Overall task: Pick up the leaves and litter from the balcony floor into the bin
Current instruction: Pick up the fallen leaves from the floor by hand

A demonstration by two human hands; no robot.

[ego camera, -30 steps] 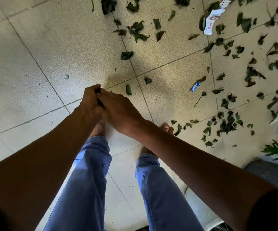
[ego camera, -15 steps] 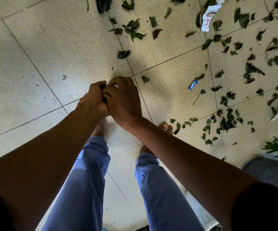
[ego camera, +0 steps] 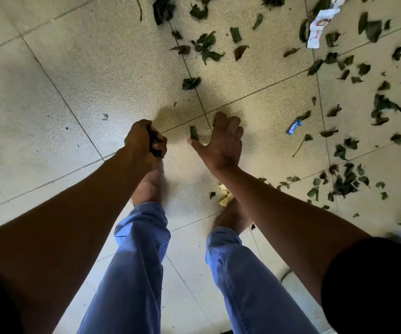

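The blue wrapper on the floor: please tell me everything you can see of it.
The blue wrapper is a small, narrow sweet wrapper, shiny like plastic foil, bright blue with pale markings too small to read. It lies flat and slanted on a beige tile, right of the right hand. Nothing touches it; dark leaves lie scattered nearby, and a thin stemmed leaf lies just below it.

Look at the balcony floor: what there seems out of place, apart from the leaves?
Litter lies among the scattered leaves: a white printed wrapper far right, a small blue wrapper beside the right hand, and a yellow scrap by the foot.
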